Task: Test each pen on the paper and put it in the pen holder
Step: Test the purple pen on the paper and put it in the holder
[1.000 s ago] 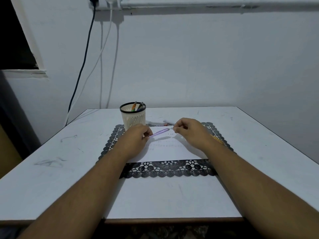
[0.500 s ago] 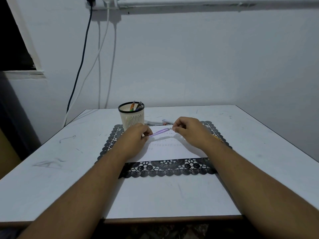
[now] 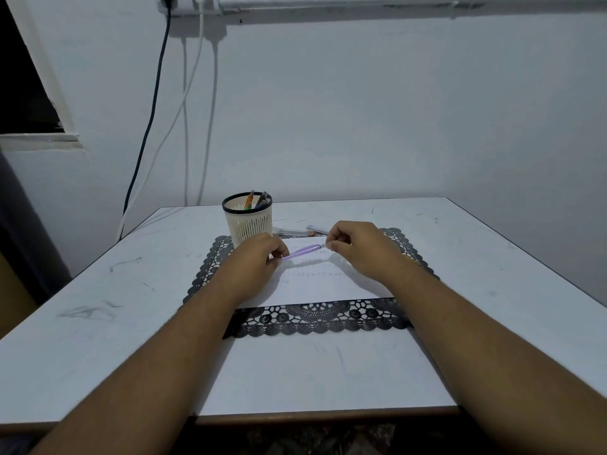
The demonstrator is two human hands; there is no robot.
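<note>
We pinch a pen (image 3: 303,250) between left hand (image 3: 259,257) and right hand (image 3: 356,246), above paper (image 3: 315,284) on the white table (image 3: 492,290); wall beyond.

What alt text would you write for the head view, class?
Both hands hold a purple pen over the paper: left hand gripping one end, right hand pinching the other. A pen holder with pens stands behind the left hand.

My left hand (image 3: 259,257) hides one end of the purple pen (image 3: 303,251); my right hand (image 3: 356,249) covers the other end. The marks on the paper (image 3: 315,284) between my hands are too faint to read. Beyond my right hand, pens on the table (image 3: 300,230) are partly covered.
</note>
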